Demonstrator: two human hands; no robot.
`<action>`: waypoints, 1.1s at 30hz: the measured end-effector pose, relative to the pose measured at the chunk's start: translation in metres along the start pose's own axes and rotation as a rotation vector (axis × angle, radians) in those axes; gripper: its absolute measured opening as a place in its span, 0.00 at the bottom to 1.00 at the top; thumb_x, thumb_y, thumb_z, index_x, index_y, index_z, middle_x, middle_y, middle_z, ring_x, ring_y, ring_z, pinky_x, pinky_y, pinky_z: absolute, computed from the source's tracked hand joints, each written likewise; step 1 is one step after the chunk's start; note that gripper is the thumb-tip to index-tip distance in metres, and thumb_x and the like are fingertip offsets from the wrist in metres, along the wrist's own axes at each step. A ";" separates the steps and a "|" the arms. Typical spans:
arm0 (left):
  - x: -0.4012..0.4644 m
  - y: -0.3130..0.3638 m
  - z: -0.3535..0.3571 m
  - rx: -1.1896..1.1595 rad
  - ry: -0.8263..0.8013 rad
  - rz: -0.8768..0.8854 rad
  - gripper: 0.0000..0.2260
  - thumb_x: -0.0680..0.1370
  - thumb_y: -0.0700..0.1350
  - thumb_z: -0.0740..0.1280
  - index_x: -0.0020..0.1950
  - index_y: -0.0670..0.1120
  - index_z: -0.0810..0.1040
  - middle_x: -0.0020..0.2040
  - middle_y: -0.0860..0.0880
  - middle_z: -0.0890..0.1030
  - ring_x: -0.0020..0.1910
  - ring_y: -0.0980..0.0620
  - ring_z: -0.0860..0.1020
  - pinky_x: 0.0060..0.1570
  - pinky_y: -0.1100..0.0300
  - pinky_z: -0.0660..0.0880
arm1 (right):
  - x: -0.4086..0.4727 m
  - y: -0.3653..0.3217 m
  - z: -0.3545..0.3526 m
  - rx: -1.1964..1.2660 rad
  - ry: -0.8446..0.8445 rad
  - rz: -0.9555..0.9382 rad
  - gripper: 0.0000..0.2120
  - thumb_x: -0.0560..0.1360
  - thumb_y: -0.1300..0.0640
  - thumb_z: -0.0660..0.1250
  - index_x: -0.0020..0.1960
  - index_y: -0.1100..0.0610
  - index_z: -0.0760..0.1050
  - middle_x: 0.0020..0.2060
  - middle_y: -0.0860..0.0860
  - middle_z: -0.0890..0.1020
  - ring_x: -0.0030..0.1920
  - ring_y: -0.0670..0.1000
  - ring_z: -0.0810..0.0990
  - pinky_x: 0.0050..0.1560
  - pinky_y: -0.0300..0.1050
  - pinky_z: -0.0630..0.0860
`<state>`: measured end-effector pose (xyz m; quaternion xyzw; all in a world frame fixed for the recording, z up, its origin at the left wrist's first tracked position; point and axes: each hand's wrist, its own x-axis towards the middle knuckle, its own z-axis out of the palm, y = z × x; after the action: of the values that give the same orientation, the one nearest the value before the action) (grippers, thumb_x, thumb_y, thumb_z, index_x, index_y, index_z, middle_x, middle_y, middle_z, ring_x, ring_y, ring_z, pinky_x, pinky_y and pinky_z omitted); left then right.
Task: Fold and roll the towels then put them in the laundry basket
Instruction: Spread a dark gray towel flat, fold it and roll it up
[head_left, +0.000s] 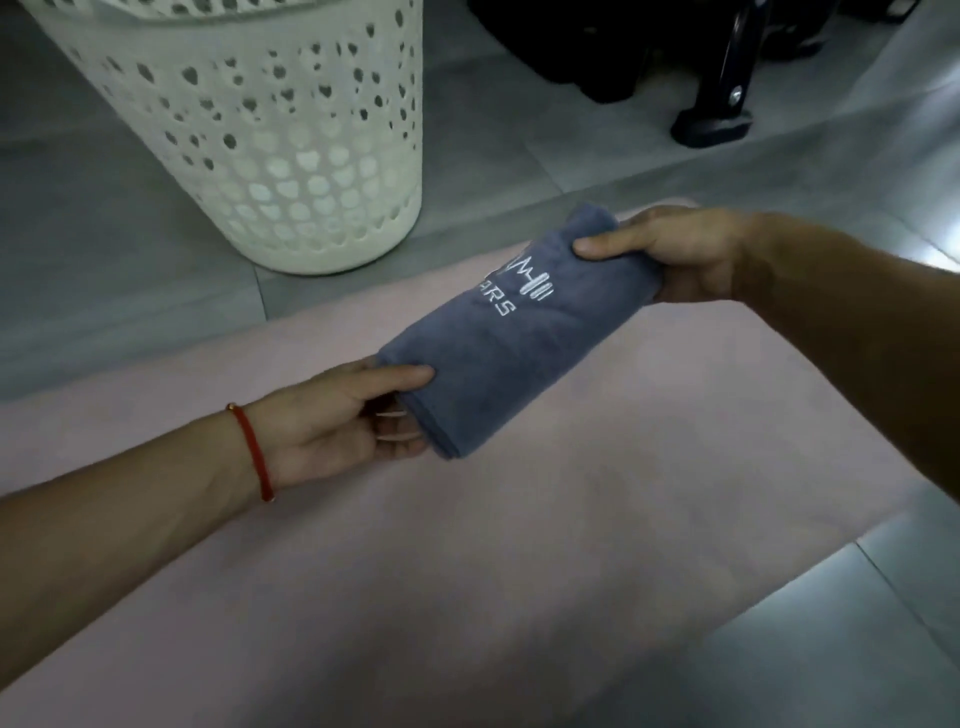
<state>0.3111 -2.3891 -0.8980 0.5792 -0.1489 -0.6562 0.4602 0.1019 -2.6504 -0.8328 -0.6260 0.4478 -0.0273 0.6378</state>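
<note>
Clearly soft, light and prone to unrolling: rolled grey towel (511, 332) gripped at both ends, left hand (332, 421) near, right hand (670, 254) far, beside laundry basket (270, 156).

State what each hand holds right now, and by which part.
Both hold the rolled blue towel: the left hand grips its near end, the right hand its far end, thumbs on top.

Matt plush cloth towel (511, 332); perforated plastic basket (270, 130)
</note>
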 end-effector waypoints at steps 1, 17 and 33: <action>0.003 0.016 0.009 0.036 0.034 0.036 0.23 0.73 0.47 0.75 0.68 0.48 0.78 0.64 0.43 0.81 0.64 0.44 0.78 0.68 0.43 0.72 | -0.001 -0.009 -0.012 0.019 0.017 -0.003 0.22 0.73 0.54 0.75 0.63 0.63 0.79 0.55 0.54 0.86 0.57 0.52 0.85 0.57 0.46 0.81; 0.038 0.118 0.180 -0.069 0.176 0.029 0.11 0.82 0.43 0.66 0.61 0.39 0.78 0.52 0.41 0.84 0.47 0.43 0.82 0.47 0.47 0.81 | -0.050 -0.012 -0.181 0.207 0.185 0.140 0.17 0.76 0.51 0.71 0.62 0.58 0.81 0.57 0.55 0.85 0.59 0.57 0.83 0.58 0.51 0.79; 0.325 0.141 0.204 -0.041 0.427 -0.147 0.11 0.82 0.48 0.67 0.63 0.47 0.77 0.57 0.45 0.84 0.53 0.42 0.83 0.44 0.48 0.82 | 0.199 0.058 -0.289 0.291 0.478 0.229 0.23 0.70 0.49 0.74 0.59 0.63 0.79 0.54 0.60 0.83 0.49 0.57 0.80 0.46 0.49 0.78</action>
<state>0.2200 -2.7849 -0.9400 0.7048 0.0078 -0.5531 0.4441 0.0157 -2.9801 -0.9338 -0.4493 0.6444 -0.1657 0.5962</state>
